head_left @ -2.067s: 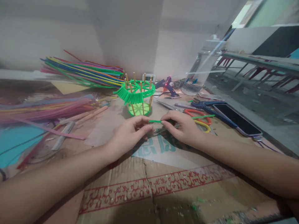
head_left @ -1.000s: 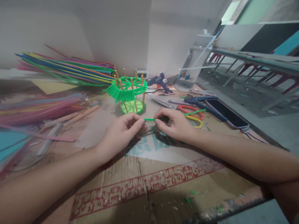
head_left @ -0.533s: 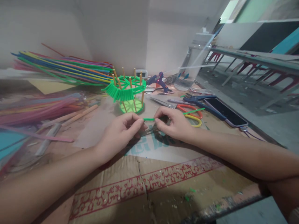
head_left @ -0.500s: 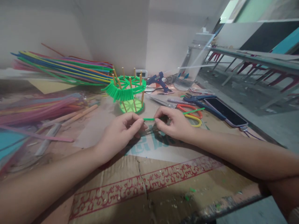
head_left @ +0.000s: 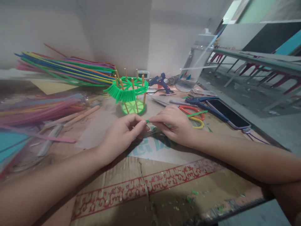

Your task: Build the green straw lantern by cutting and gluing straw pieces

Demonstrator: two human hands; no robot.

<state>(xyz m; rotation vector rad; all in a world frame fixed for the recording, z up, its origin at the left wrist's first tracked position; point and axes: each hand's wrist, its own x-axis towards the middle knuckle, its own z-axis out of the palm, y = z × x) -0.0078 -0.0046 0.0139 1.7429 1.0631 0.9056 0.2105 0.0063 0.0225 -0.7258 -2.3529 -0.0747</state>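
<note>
Both arms bare, uncovered from frame edge down to fingers (head_left: 161,118). Left forearm (head_left: 63,175): broad at near end, long even taper into narrow wrist, smooth outline. Right forearm (head_left: 242,153): same slim build, smooth taper. Left hand (head_left: 123,131): bare, rounded back, slender thumb. Right hand (head_left: 178,127): bare, similar size, slim digits narrowing at tips. Nail detail too soft to read. Another bare part below right forearm, edge-cropped; can't tell which.
</note>
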